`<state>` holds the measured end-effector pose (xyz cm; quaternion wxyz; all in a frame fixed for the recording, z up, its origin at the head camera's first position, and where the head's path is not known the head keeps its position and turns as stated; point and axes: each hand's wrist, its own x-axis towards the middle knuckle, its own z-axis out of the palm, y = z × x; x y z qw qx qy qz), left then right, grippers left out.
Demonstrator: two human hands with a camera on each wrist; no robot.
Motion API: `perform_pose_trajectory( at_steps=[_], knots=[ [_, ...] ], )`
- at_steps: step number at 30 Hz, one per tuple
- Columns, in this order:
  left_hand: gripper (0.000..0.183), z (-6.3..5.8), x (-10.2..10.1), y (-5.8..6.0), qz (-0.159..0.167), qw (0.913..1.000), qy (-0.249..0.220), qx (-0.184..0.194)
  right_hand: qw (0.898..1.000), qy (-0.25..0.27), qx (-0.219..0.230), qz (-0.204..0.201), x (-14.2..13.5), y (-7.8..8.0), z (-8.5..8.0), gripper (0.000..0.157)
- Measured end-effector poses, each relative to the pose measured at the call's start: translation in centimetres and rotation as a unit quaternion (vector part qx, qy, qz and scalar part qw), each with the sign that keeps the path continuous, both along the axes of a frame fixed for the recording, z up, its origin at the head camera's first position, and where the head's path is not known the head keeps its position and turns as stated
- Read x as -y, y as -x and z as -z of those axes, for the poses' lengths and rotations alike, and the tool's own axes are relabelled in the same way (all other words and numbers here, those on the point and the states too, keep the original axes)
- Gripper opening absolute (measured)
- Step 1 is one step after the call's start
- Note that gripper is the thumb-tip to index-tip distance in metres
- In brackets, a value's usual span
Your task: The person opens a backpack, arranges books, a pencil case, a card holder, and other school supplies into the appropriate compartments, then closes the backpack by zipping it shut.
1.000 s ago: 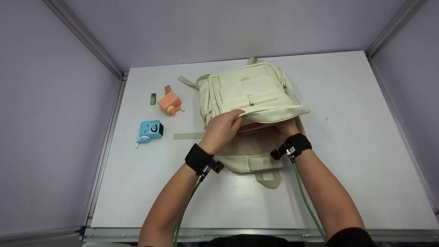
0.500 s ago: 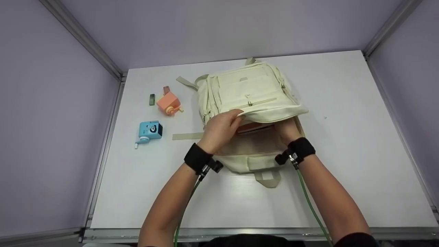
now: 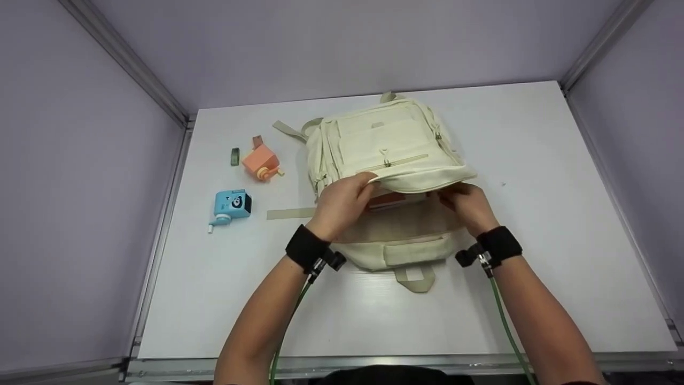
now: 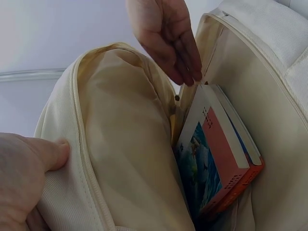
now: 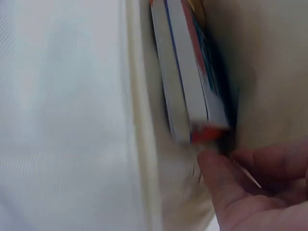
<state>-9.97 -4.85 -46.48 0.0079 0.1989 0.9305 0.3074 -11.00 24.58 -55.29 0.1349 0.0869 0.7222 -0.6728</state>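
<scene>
A cream backpack (image 3: 382,136) lies on the white table with its main compartment unzipped. My left hand (image 3: 341,206) grips the raised front panel by its edge, thumb on the outer fabric. Inside, two books (image 4: 216,149) lean together, the nearer one with a red and sea-blue cover. My right hand (image 3: 473,207) is at the right end of the opening. Its fingers (image 4: 185,57) hang relaxed just above the books in the left wrist view, apart from them and holding nothing. The right wrist view is blurred, with that hand close to the books' ends.
Left of the backpack lie an orange box-shaped toy with a crank (image 3: 261,162) and a blue one with a panda picture (image 3: 233,204). Small green (image 3: 235,156) and reddish-brown (image 3: 257,141) pieces lie beyond them. A strap (image 3: 291,214) extends leftward from the bag.
My right hand has drawn back out of the compartment, moving right. My left hand still holds the panel in the same place. The toys have stayed put.
</scene>
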Motion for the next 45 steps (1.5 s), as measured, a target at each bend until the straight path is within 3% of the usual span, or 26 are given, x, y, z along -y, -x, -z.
perform_pose_trajectory(
  at_steps=[9,16,21,28,36,45],
  knots=[
    [0.024,0.2,0.7,-0.1,0.008,1.0000,0.004,0.003,0.998,-0.017,0.009,0.052,-4.8,0.3,0.7,0.041],
    [0.026,1.0,1.6,-0.7,0.050,0.9980,0.031,0.021,0.994,-0.061,-0.021,0.083,-5.7,1.4,1.4,0.040],
    [0.026,2.0,2.2,-1.4,0.089,0.9944,0.048,0.030,0.992,-0.103,-0.041,0.067,-5.5,2.2,1.9,0.041],
    [0.025,3.1,2.8,-1.9,0.118,0.9894,0.066,0.052,0.987,-0.146,-0.057,0.040,-5.1,3.5,2.2,0.041],
    [0.025,4.4,3.3,-2.3,0.139,0.9833,0.086,0.080,0.981,-0.190,-0.038,-0.002,-5.0,4.5,3.0,0.043],
    [0.023,5.9,3.3,-2.9,0.174,0.9735,0.127,0.078,0.971,-0.228,-0.038,-0.067,-5.3,5.5,4.0,0.046]
  ],
)
